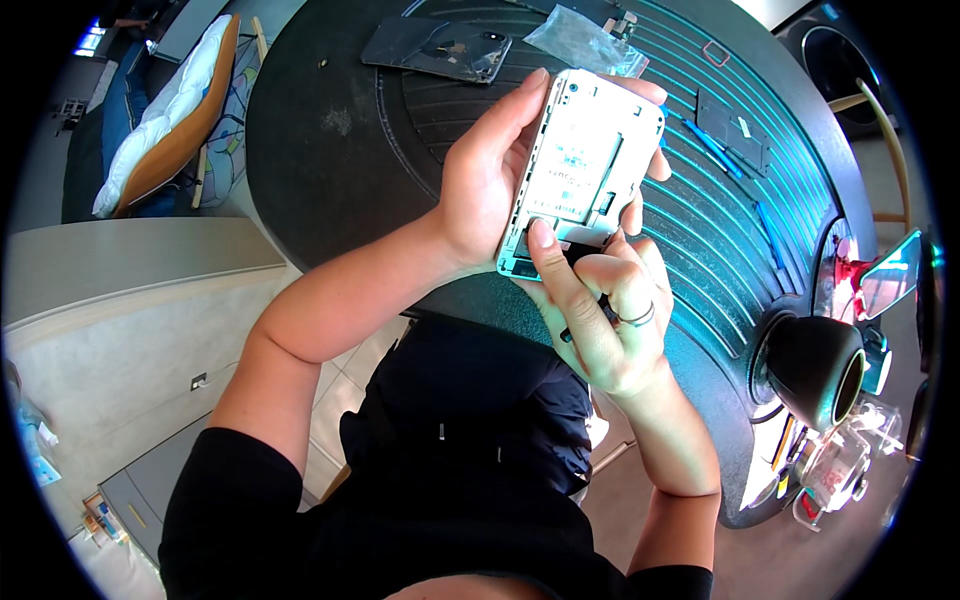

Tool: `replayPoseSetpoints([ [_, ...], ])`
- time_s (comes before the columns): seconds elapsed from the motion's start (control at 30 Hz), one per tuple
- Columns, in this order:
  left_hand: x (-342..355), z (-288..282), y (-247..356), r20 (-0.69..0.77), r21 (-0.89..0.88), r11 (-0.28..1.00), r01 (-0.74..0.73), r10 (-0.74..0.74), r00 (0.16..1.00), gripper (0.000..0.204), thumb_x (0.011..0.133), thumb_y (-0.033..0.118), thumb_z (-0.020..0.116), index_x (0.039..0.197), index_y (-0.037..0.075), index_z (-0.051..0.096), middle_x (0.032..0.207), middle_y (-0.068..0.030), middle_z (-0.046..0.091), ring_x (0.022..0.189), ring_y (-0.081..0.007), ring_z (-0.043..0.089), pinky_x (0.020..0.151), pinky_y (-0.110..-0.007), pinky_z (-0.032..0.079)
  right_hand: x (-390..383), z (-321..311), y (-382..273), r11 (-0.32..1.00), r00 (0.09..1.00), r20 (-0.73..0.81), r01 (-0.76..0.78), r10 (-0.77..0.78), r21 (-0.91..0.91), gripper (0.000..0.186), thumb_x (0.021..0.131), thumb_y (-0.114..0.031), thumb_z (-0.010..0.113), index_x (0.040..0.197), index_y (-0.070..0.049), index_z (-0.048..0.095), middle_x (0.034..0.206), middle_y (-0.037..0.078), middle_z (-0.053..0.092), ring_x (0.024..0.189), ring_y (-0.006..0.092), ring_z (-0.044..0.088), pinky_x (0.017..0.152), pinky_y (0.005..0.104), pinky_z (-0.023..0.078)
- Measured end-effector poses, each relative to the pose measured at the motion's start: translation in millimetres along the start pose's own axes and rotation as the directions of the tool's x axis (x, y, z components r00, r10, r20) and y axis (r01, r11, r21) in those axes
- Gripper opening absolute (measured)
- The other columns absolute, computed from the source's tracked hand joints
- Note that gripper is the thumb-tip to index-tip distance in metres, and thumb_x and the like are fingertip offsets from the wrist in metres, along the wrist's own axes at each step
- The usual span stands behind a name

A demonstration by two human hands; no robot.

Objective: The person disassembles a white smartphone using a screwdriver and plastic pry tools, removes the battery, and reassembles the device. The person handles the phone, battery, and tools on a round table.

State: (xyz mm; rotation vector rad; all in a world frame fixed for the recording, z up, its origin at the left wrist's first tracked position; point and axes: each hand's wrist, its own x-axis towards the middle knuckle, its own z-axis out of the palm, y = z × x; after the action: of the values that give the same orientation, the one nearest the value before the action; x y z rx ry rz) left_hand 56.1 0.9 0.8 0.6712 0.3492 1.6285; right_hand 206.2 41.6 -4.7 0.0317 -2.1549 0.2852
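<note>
The left hand (482, 185) grasps the opened phone (572, 160); the right hand (622, 325), grip unclear from here, could crack its lower end by over-pressing.

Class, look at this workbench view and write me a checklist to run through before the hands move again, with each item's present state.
1. Opened phone supported: ok, the left hand holds it at both long edges.
2. Phone laid on the black table: not ok, it is held up in the hands.
3. Inside of the phone exposed: ok, its pale inner face shows.
4. Right hand clear of the phone: not ok, a fingertip lies over the lower end.
5. Dark object in the right hand identified: cannot tell, fingers mostly hide it.
6. Blue tools on the table: ok, they lie to the phone's right.
</note>
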Motion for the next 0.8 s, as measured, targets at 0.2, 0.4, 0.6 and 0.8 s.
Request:
replayPoseSetpoints([
  [0.2,0.1,1.6,0.5,-0.007,-0.008,1.0,0.003,-0.003,1.0,0.07,0.101,0.051,0.018,0.146,0.0,0.034,0.114,-0.0232,0.057,0.083,-0.0307,0.063,0.073,-0.038,0.054,-0.3,0.0,0.1,1.0,1.0,-0.002,-0.003,0.003,0.008,0.048,0.057,-0.009,0.074,0.103,0.004,0.072,0.077,0.001,0.043,0.061,0.011,0.045,0.054,0.0267,0.032],
  [0.4,0.2,1.9,0.2,0.015,-0.034,0.999,0.002,-0.001,1.0,0.071,0.101,0.052,0.019,0.146,-0.001,0.035,0.115,-0.0235,0.057,0.083,-0.0311,0.063,0.073,-0.038,0.054,-1.3,-1.4,0.9,1.0,1.0,0.018,0.003,-0.004,0.016,0.046,0.058,-0.01,0.071,0.102,0.003,0.072,0.077,0.0,0.045,0.062,0.0112,0.046,0.054,0.0266,0.032],
  [0.6,0.4,0.5,-0.4,0.047,-0.017,0.999,-0.036,0.036,0.998,0.067,0.101,0.051,0.023,0.142,0.0,0.041,0.113,-0.0236,0.061,0.086,-0.0289,0.066,0.078,-0.039,0.055,-3.4,2.5,2.5,1.0,1.0,-0.001,0.013,-0.013,0.021,0.045,0.058,-0.009,0.07,0.102,0.003,0.072,0.077,0.0,0.046,0.062,0.0114,0.047,0.054,0.0265,0.033],
  [0.8,0.9,0.1,0.2,0.009,0.102,0.99,-0.093,0.093,0.996,0.073,0.1,0.055,0.023,0.145,-0.001,0.034,0.116,-0.023,0.057,0.086,-0.0306,0.064,0.074,-0.039,0.055,-3.4,1.2,3.1,0.999,0.999,0.016,-0.035,0.035,0.027,0.046,0.061,-0.01,0.075,0.106,0.001,0.07,0.077,0.0,0.048,0.062,0.0121,0.047,0.054,0.0271,0.033],
])
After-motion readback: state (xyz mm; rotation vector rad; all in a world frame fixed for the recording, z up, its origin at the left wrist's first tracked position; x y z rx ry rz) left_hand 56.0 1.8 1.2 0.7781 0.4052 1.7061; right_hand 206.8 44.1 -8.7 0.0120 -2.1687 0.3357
